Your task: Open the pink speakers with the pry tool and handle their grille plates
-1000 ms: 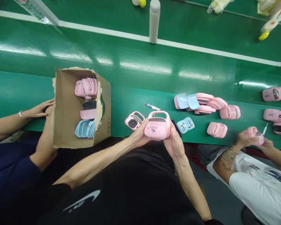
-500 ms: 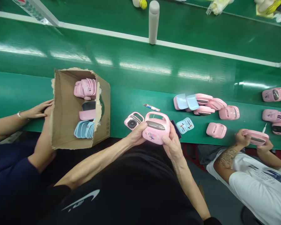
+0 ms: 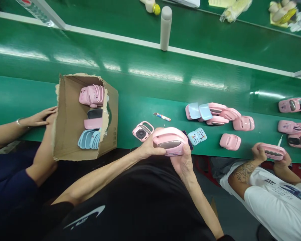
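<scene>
A pink handled case (image 3: 174, 140) with a dark oval panel is held between my two hands, its handle side turned up. My left hand (image 3: 150, 147) grips its left end, and my right hand (image 3: 183, 162) holds the lower right corner. Just left of it on the green table lies a pink housing with a round black speaker (image 3: 141, 134). A small marker-like tube (image 3: 162, 116) rests behind. To the right, a light blue printed panel (image 3: 197, 136) lies beside a dark flat item, partly hidden by the case.
An open cardboard box (image 3: 110, 117) on the left holds pink and blue panels; another person's hand (image 3: 41, 117) touches it. Several pink cases (image 3: 243, 123) lie to the right. A person at right holds a pink case (image 3: 273, 151). A pale cylinder (image 3: 166, 28) stands behind.
The case in my hands has tilted, so its handle and top now face up and its printed front is mostly out of sight. The view has shifted slightly.
</scene>
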Demonstrator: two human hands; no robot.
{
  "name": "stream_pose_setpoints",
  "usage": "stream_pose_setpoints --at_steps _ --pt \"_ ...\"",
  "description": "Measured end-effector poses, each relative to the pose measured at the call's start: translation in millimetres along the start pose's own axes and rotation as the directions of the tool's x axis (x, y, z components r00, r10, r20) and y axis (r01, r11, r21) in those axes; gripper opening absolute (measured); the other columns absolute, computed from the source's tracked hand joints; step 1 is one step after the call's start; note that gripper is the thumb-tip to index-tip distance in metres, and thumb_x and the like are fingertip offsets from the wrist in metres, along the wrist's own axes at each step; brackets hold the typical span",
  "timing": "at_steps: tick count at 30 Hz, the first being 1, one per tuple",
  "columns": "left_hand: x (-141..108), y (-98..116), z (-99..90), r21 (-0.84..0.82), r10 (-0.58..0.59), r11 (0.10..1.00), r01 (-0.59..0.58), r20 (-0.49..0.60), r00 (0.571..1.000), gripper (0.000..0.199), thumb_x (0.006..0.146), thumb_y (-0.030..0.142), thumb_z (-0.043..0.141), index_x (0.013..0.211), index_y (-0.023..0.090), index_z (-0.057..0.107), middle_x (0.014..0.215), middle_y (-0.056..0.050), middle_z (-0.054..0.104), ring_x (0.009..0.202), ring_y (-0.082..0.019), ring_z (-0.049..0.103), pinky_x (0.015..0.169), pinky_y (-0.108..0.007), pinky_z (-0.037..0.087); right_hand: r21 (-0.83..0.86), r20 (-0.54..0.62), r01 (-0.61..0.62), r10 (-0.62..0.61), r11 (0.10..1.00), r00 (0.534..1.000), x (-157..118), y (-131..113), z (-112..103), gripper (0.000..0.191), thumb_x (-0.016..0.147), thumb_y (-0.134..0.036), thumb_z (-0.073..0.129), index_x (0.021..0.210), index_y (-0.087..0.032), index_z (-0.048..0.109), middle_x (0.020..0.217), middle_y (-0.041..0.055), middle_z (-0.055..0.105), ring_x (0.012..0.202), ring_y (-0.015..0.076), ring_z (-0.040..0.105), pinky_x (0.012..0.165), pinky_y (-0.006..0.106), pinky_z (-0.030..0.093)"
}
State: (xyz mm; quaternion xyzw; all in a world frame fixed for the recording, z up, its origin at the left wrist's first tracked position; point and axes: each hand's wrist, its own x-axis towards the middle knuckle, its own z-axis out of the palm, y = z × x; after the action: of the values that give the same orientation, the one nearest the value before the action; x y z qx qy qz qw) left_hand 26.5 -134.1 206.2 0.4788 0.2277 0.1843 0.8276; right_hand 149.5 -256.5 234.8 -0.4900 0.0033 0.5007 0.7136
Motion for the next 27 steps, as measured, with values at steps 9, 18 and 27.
stream_pose_setpoints --at_steps 9,18,27 --pt "-0.1 23.2 -5.5 0.340 -0.138 0.931 0.135 -0.015 0.990 0.086 0.067 0.045 0.099 0.142 0.025 0.062 0.146 -0.012 0.067 0.134 -0.035 0.064 0.109 -0.046 0.054 -0.272 -0.026 0.111 -0.123 0.956 0.992 2.5 2.9 -22.0 0.077 0.074 -0.052 0.089 0.139 -0.023 0.059 0.132 0.0104 0.072 0.117 0.0329 0.072 0.107 0.056 0.058" --pt "12.4 53.4 7.2 0.486 -0.255 0.854 0.188 0.075 0.964 0.080 0.072 0.044 0.095 0.146 0.027 0.068 0.139 -0.005 0.075 0.125 -0.029 0.072 0.108 -0.039 0.055 -0.432 0.051 0.120 -0.109 0.894 0.993 -3.0 1.8 -35.6 0.085 0.074 -0.054 0.089 0.145 -0.024 0.054 0.138 0.0133 0.070 0.124 0.0352 0.071 0.107 0.056 0.060" --pt "0.6 53.2 15.8 0.477 -0.231 0.863 0.165 0.081 0.970 0.073 0.077 0.048 0.092 0.144 0.029 0.072 0.128 -0.003 0.080 0.112 -0.027 0.075 0.092 -0.032 0.057 -0.334 0.016 0.063 -0.061 0.940 0.998 -19.7 -8.6 -22.9 0.079 0.075 -0.046 0.090 0.144 -0.026 0.057 0.140 0.0114 0.069 0.121 0.0333 0.071 0.106 0.053 0.058"
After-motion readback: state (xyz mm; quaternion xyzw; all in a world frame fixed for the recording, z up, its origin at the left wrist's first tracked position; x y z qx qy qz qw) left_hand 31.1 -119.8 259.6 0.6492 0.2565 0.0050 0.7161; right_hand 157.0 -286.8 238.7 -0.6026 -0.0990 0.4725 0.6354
